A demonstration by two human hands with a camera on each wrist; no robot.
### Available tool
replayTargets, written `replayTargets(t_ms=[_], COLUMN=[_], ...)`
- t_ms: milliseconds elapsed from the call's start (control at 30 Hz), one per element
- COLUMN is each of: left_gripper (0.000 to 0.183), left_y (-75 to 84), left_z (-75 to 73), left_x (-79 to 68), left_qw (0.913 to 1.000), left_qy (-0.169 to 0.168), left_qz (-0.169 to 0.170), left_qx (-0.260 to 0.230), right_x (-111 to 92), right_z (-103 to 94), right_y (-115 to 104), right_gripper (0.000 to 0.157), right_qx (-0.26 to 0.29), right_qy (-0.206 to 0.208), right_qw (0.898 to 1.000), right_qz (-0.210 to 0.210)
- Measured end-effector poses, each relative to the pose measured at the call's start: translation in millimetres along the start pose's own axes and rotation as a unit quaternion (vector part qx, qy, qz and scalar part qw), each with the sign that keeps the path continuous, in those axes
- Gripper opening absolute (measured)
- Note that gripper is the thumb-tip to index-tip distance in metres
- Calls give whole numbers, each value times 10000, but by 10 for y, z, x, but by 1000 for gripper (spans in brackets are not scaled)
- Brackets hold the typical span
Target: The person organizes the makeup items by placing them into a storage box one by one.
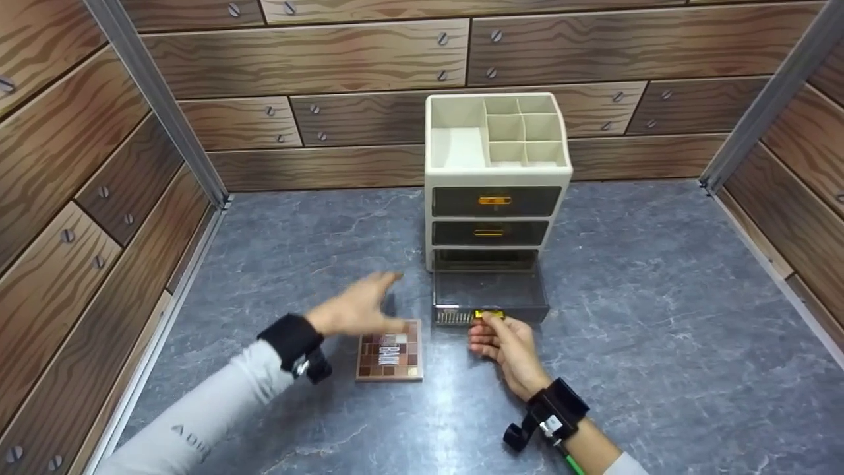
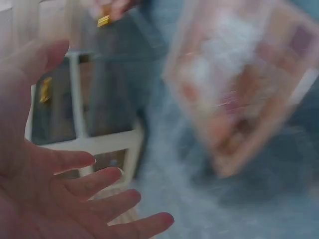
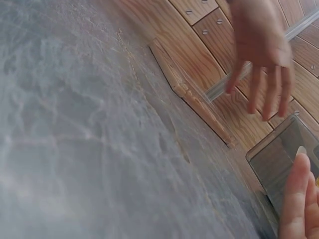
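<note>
An eyeshadow palette (image 1: 389, 353) with a grid of colored squares and white lettering lies flat on the grey marbled surface. Over its far left edge hovers my left hand (image 1: 356, 307), thumb and fingers spread wide, holding nothing; the left wrist view shows the palette (image 2: 239, 84) blurred, beyond the outstretched fingers (image 2: 107, 191). My right hand (image 1: 508, 349) pinches the gold drawer handle (image 1: 489, 315), fingers curled below it. That handle belongs to the see-through bottom drawer (image 1: 527, 290), which is pulled out of a cream desktop organizer (image 1: 498, 173).
Two upper dark drawers (image 1: 455, 201) of the organizer are closed, and open compartments (image 1: 458, 148) form its top. Wood-patterned walls (image 1: 356, 63) enclose the surface at the back and both sides, with metal corner posts (image 1: 168, 99).
</note>
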State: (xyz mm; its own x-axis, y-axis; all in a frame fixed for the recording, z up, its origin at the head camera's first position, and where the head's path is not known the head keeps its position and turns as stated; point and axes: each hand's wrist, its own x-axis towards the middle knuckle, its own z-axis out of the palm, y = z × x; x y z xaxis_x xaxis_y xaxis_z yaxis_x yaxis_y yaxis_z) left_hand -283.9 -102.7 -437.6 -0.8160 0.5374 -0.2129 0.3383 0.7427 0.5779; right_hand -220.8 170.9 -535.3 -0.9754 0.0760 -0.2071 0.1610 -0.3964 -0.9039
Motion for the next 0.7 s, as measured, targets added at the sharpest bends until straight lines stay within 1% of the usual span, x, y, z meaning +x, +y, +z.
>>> replayTargets(t_ms=[67,233,367,500,633,700], left_gripper=[110,125,131,129,121,116], left_y=[-38,-126,-211,-300,-368,-396], left_z=[115,343,472,553,580,578], left_x=[-78,-238,-339,-395,-396,-386], left_qw=[9994,9938,9909,9879,9827,9794], left_qy=[-96,-229,-287,-248,-44,142], left_qz=[-7,216,368,542,802,935], left_qx=[335,1071,1263,1434,1671,1787], right_x=[5,1,-10,-11,2,10], right_z=[2,0,2,1,3,6], right_y=[-2,1,9,11,5,4], right_gripper=[16,17,18,19,19,18], right_qx=[-29,-55,-38,-38,-34,-34], right_qy=[5,11,-27,-50,-41,-31], right_qw=[10000,10000,10000,10000,10000,10000], right_qz=[11,22,53,39,-19,-46])
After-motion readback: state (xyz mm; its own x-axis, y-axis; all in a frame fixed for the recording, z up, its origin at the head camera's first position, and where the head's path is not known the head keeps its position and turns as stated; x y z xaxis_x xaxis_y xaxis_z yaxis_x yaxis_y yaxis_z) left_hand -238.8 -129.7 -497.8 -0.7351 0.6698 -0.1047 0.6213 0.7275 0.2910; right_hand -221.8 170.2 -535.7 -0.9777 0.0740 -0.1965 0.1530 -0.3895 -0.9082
